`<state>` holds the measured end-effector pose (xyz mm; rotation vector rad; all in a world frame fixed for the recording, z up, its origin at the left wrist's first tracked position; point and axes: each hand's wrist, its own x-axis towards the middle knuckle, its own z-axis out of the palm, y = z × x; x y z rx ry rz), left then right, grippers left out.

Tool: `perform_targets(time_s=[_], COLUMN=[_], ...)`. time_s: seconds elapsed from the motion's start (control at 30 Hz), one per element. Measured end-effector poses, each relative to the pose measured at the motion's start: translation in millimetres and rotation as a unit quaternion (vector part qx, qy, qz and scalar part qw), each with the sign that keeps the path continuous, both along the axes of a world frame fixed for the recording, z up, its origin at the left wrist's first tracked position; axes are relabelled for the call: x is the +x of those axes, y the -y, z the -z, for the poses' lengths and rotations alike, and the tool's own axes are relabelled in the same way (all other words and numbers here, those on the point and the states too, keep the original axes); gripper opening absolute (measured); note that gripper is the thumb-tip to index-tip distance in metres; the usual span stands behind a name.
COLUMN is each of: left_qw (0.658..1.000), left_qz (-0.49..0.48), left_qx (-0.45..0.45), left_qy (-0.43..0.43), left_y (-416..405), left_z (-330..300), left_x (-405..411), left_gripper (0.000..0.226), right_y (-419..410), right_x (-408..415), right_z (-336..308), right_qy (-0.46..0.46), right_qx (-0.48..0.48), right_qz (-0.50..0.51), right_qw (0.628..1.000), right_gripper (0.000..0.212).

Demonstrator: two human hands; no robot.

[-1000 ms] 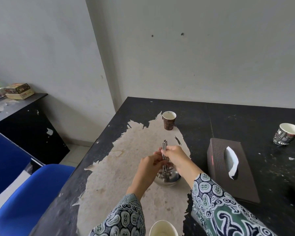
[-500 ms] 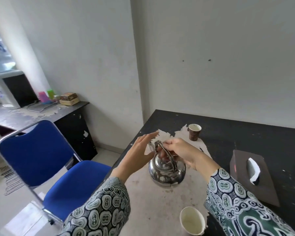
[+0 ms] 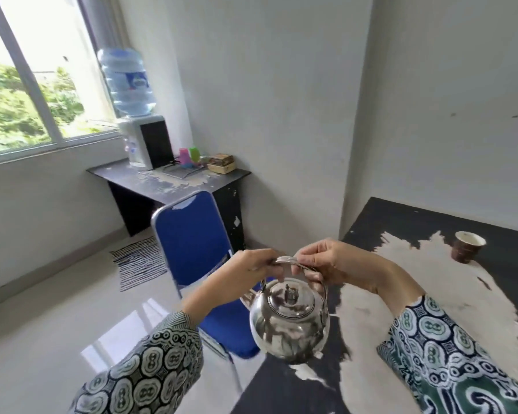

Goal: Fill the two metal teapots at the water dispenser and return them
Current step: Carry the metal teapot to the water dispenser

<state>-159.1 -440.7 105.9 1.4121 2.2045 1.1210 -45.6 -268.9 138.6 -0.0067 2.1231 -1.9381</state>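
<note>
Steel teapot point(image 3: 290, 319) hangs lid-on off the worktop's point(image 3: 425, 222) edge, both hands, left point(image 3: 245, 271) and right point(image 3: 331, 265), each with a clenched grip on its handle to steady it for carrying toward the water dispenser point(image 3: 141, 135).

Blue chair point(image 3: 192, 234), paper cup point(image 3: 467, 245), striped mat point(image 3: 138, 261)

Shiny metal teapot point(image 3: 289, 321), lid on, upright, hanging by its handle
</note>
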Motion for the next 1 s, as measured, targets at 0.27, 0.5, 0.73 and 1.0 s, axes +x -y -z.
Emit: perform_targets(time_s=[0.27, 0.5, 0.73, 1.0], left_qw=[0.995, 0.982, 0.955, 0.947], left_qz=[-0.035, -0.100, -0.254, -0.287], left_qx=[0.060, 0.104, 0.113, 0.113], left_qy=[0.065, 0.121, 0.102, 0.087], left_y=[156.5, 251.1, 306.5, 355.4], left_z=[-11.4, -6.3, 2.6, 0.1], left_x=[-75.9, -147.5, -259.1, -419.2], left_gripper=[0.027, 0.038, 0.053, 0.053], right_y=[128.4, 216.9, 291.9, 345.2], right_x=[-122.7, -229.9, -357.5, -525.6], right_z=[-8.4, 1.1, 8.8, 6.3], right_qy=[-0.087, -0.109, -0.119, -0.108], right_qx=[0.048, 0.061, 0.047, 0.057], right_qz=[-0.097, -0.169, -0.180, -0.179], right_qw=[0.990, 0.978, 0.975, 0.976], right_gripper=[0.024, 0.024, 0.032, 0.022])
